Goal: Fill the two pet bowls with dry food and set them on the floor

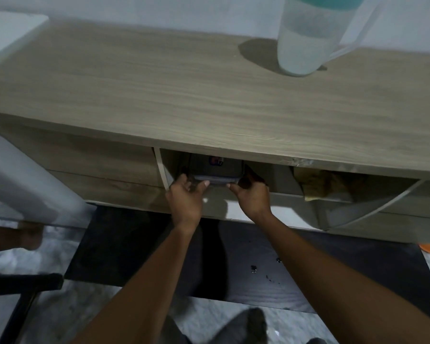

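A dark grey container (217, 170) is seen in the open compartment under the top of a wooden cabinet (159, 83), towards the left end of that opening, with its near edge at the front of the shelf. It is low and rectangular with rounded corners. A paler rim runs along its near edge, and a small red and blue label is borne on its upper face. Whether it is a bowl, a stack or a lidded box cannot be told in the shadow. It is gripped at both ends: the left hand (184, 197) is curled round the left corner with the thumb laid on the front rim, and the right hand (252, 194) is curled round the right corner, its thumb tip likewise on the rim. One container, two hands and one jug are counted. The jug (305, 40), of translucent frosted plastic with a teal top and a clear handle, is stood upright at the far right of the cabinet top, which is of matt, pale grey-brown wood-grain laminate. A crumpled yellowish bag or cloth (315, 182) is lodged in the same opening, well to the right of the container. A flat black mat (134, 256), specked with a few small bits, is spread on the mottled pale floor below.
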The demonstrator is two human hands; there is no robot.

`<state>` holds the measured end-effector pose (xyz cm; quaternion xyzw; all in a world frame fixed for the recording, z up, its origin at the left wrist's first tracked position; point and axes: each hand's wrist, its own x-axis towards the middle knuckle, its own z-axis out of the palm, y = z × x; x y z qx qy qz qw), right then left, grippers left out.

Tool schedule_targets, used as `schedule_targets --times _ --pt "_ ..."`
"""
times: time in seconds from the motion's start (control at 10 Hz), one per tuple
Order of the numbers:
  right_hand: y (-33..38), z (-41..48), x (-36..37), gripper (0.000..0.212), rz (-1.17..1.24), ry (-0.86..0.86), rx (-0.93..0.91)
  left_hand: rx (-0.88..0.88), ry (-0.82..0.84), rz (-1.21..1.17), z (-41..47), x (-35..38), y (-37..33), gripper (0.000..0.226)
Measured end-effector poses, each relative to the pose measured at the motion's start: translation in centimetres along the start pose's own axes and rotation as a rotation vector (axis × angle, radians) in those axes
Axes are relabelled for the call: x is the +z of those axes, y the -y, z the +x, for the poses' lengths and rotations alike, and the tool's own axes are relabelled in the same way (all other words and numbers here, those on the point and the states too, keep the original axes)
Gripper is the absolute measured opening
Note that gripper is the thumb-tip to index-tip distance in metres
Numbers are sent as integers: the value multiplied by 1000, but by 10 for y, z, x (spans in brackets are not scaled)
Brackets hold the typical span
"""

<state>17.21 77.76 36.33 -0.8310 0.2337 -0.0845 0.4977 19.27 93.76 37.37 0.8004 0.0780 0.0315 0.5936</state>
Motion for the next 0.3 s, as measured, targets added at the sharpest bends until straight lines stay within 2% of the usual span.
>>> schedule_targets --times 0.1,0.2,0.3 --pt "3 1 1 64 -3 -4 28 -11 18 10 1 -1 -3 44" --pt "3 2 1 58 -34 14 60 -16 24 32 -1 -6 -7 32" --pt "1 -8 -4 62 19 14 122 -86 37 52 -11 -14 -11 53"
